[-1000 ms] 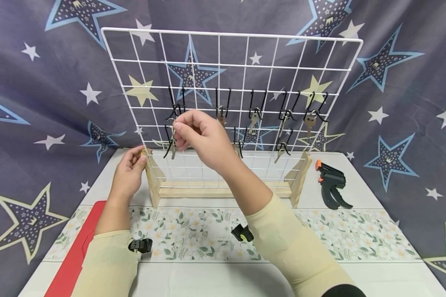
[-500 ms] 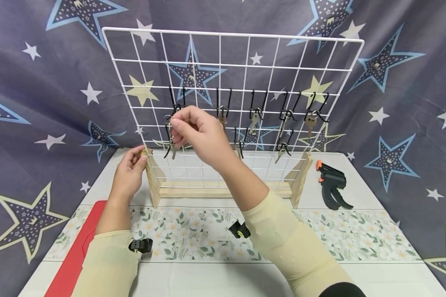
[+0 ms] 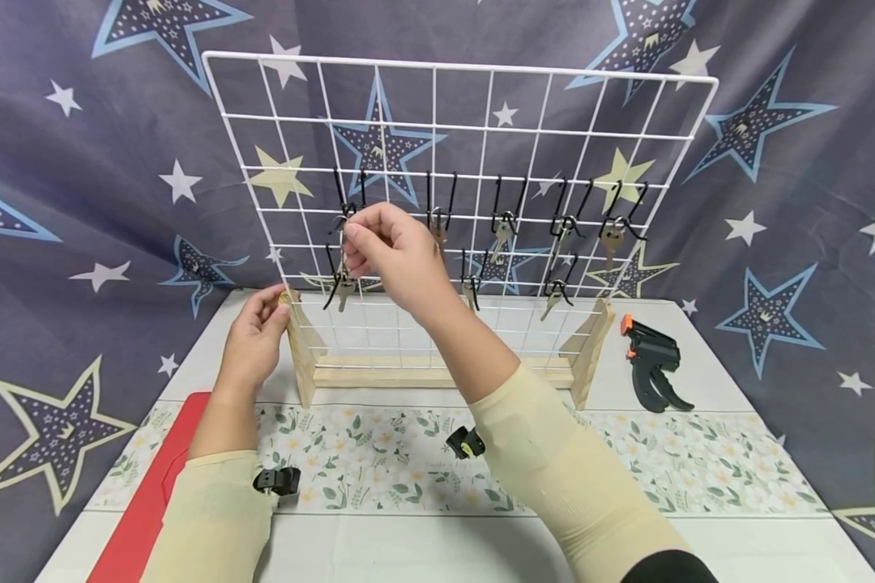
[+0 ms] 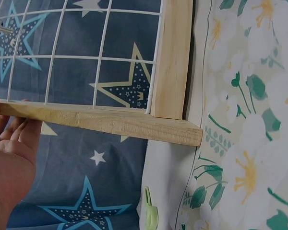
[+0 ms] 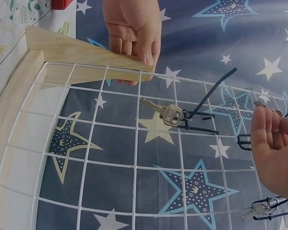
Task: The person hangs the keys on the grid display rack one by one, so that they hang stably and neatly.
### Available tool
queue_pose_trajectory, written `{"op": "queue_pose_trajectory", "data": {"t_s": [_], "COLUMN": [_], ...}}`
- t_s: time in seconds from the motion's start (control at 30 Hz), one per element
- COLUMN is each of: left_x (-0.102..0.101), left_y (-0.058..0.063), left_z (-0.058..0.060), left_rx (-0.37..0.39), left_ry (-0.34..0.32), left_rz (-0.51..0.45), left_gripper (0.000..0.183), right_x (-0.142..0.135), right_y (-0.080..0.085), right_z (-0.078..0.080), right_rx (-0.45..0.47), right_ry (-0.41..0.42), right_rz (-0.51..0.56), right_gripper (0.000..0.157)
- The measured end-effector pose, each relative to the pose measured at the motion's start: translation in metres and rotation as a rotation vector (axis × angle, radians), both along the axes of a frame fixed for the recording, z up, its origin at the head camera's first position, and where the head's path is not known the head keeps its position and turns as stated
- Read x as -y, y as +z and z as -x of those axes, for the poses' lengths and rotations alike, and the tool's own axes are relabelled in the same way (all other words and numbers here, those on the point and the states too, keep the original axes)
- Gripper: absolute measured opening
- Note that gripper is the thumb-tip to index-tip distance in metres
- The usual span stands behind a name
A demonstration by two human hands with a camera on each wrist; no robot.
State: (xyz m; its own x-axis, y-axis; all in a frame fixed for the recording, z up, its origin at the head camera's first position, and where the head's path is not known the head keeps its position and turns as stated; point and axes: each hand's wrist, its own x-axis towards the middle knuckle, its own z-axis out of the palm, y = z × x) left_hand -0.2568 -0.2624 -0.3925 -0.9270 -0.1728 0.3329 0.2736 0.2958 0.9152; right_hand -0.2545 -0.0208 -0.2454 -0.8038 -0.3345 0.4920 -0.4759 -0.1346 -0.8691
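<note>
A white wire grid (image 3: 481, 121) stands upright in a wooden stand (image 3: 437, 374), with several keys hanging from black hooks (image 3: 506, 217). My right hand (image 3: 390, 251) is raised in front of the grid's left side and pinches a small silver key (image 5: 263, 104) at the upper-left hook (image 3: 344, 212). Just below, another key (image 5: 166, 113) hangs on a lower hook. My left hand (image 3: 257, 330) grips the stand's left wooden support (image 5: 81, 51), with the fingers curled over its top edge. The same left hand (image 4: 9, 153) and wooden support (image 4: 101, 122) show in the left wrist view.
A black and orange clamp (image 3: 652, 364) lies right of the stand. Two small black clips (image 3: 277, 482) (image 3: 464, 444) sit on the floral runner (image 3: 671, 461). A red board (image 3: 146, 494) lies at the table's left front. A star-patterned cloth (image 3: 773, 202) hangs behind.
My right hand has shifted slightly up and to the right by the upper-left hook. The left hand has stayed on the wooden support.
</note>
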Motion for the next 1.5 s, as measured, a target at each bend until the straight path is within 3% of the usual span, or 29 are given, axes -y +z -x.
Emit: {"op": "queue_pose_trajectory", "data": {"t_s": [0.3, 0.9, 1.5], "left_x": [0.001, 0.001, 0.000], "left_y": [0.000, -0.002, 0.000], "left_z": [0.000, 0.002, -0.001], "left_rx": [-0.009, -0.008, 0.013], "left_ry": [0.000, -0.003, 0.006], "left_rz": [-0.013, -0.010, 0.002], "left_gripper": [0.044, 0.042, 0.043], "right_x": [0.005, 0.008, 0.005], "right_y": [0.000, 0.004, -0.002], "right_z": [0.011, 0.022, 0.027], "right_rx": [0.012, 0.117, 0.168], "right_ry": [-0.076, -0.096, -0.158], "right_rz": [0.015, 0.091, -0.027], "right_gripper": [0.015, 0.014, 0.015]}}
